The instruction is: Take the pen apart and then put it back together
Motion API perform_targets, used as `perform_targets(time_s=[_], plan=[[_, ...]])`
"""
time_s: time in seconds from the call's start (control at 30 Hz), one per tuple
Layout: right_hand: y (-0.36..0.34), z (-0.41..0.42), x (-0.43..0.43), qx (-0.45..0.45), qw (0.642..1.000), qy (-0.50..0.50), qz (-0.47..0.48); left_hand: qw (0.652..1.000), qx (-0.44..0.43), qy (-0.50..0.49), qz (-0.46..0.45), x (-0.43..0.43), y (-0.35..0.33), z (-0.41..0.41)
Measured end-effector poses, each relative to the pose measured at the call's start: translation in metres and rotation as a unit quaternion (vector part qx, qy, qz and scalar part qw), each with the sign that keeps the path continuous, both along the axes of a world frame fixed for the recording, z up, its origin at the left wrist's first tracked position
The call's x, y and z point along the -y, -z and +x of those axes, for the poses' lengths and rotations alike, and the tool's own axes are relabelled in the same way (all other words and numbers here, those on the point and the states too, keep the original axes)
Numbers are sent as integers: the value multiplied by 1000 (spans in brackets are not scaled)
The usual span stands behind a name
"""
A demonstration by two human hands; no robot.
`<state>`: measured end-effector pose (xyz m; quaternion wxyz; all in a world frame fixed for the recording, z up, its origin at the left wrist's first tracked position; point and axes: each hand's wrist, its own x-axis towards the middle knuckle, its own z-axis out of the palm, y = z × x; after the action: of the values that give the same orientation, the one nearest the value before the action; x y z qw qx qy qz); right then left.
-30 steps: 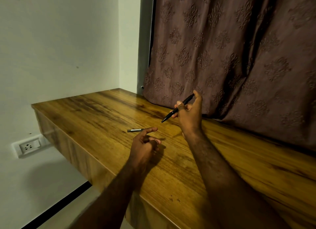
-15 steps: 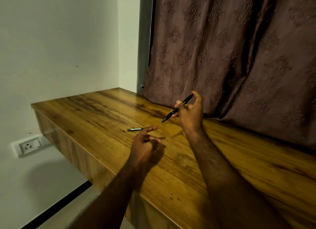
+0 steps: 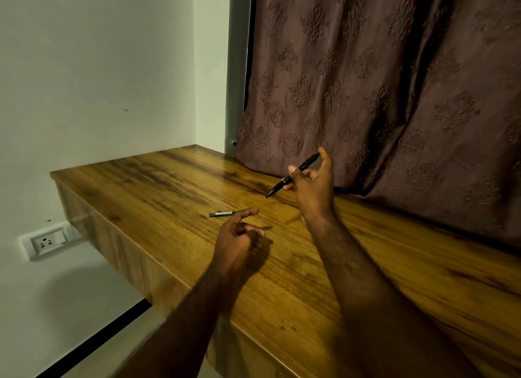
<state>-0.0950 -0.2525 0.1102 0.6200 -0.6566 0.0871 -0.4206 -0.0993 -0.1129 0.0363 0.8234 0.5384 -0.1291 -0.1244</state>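
Observation:
My right hand (image 3: 313,190) holds a black pen (image 3: 293,175) above the wooden table (image 3: 366,279). The pen slants with its tip down to the left and its back end against my raised finger. A short dark pen part (image 3: 221,214) lies flat on the table, to the left of the pen tip. My left hand (image 3: 239,239) hovers just over the table near that part. Its forefinger stretches toward the part without touching it, the other fingers are curled, and nothing is in it.
A brown patterned curtain (image 3: 380,95) hangs behind the table, its hem resting on the back edge. The table's left front edge (image 3: 135,253) drops off to the floor. A wall socket (image 3: 45,243) sits low on the white wall at left.
None of note: both hands and the pen stay almost where they were.

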Motion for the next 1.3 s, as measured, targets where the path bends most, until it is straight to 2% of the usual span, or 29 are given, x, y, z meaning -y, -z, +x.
perform_targets(time_s=[0.33, 1.3], plan=[[4, 2, -1, -13, 999, 23, -30, 998, 43, -24, 49, -2, 3, 5], [6, 3, 1, -19, 999, 18, -18, 1000, 3, -4, 5, 0, 3, 2]])
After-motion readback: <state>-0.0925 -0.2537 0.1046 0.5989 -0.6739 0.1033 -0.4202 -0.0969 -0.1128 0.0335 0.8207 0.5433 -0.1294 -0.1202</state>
